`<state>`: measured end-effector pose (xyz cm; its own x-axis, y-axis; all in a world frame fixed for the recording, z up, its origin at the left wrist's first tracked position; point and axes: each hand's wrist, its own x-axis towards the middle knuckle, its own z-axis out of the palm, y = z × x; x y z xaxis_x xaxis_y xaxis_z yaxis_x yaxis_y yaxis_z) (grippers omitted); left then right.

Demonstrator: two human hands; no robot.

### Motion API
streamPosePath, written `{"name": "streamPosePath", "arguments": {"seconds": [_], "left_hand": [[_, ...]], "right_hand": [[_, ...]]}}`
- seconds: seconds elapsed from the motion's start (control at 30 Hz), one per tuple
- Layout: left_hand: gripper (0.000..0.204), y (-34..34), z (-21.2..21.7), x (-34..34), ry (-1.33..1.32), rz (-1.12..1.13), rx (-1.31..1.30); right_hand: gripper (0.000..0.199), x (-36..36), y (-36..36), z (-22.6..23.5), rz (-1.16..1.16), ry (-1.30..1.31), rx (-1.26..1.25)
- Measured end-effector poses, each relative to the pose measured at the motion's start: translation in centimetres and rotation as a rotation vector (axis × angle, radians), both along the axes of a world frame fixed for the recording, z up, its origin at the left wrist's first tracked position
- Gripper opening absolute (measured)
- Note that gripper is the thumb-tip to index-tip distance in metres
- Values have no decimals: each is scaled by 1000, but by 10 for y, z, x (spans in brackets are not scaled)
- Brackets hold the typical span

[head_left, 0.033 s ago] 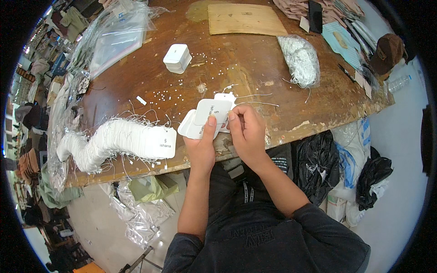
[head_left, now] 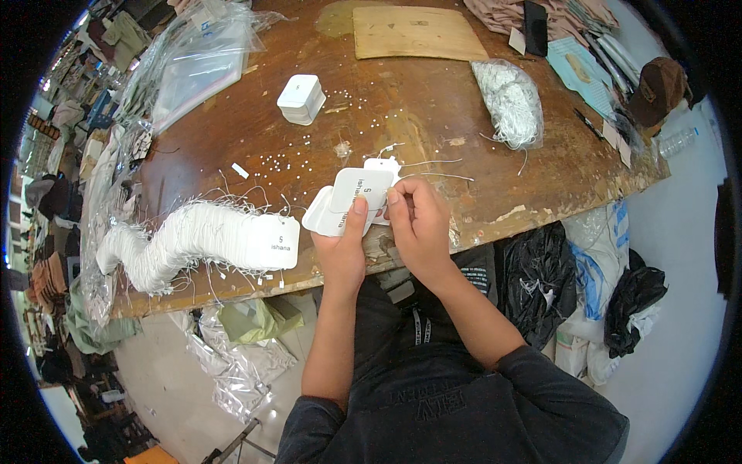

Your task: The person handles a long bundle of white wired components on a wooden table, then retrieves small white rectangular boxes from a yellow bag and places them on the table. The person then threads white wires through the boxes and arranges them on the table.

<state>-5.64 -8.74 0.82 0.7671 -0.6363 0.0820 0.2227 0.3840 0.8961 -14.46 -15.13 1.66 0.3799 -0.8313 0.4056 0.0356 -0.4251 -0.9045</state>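
Observation:
A few white hang tags [head_left: 360, 191] with rounded corners are fanned out in my left hand [head_left: 343, 251], its thumb pressed on top of them. My right hand [head_left: 421, 224] is closed in a pinch at the right edge of the top tag; what sits between its fingertips is too small to make out. Just beyond the fingers lies another white tag [head_left: 380, 165], with thin white strings [head_left: 437, 175] reaching right over the table. To the left, a long curved row of strung white tags [head_left: 209, 236] rests along the table's near edge, loose string ends sticking out.
On the worn wooden table [head_left: 224, 124] are a stack of white tags [head_left: 301, 99], scattered white dots [head_left: 286, 164], a clear bag of white strings [head_left: 508, 104] and a wooden board [head_left: 421, 33]. Clear plastic bags [head_left: 205, 69] lie far left; a phone [head_left: 535, 28] and a cap [head_left: 659, 91] far right.

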Motion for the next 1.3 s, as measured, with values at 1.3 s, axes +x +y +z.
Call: {"name": "streamPosePath", "arguments": {"seconds": [1.3], "left_hand": [[36,-12,-3,-3,-144,61,81]], "right_hand": [[15,-96,-161,3,-233,663,-603]]}}
